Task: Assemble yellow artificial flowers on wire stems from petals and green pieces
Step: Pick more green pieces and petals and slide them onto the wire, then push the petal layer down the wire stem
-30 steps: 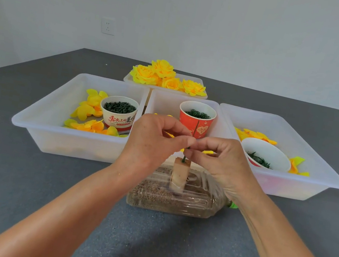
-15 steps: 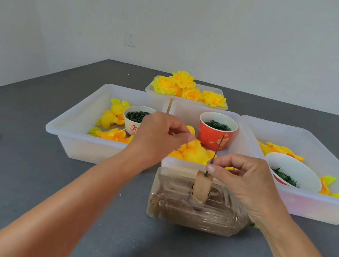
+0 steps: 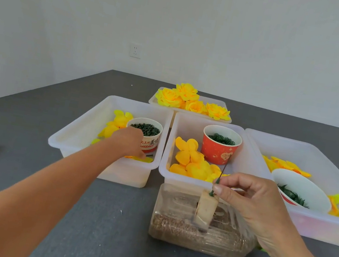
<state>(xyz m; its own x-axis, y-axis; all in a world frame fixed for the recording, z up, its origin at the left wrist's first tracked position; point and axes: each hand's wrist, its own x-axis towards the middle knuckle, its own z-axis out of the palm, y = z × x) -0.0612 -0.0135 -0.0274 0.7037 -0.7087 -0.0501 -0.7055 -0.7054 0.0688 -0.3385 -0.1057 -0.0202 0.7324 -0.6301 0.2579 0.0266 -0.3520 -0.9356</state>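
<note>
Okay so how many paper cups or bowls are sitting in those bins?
3: a white printed cup in the left bin, a red cup in the middle bin, a white bowl in the right bin.

Right hand pinches wire stem; left hand in tray.

A single head-worn, wide-angle view looks forward and down from the person's own height over the grey surface. Both forearms reach in from the bottom edge — nearest to the lens. The white bins sit mid-frame, farther off, and the white wall fills the upper half, straight lines bowing toward the edges.
</note>
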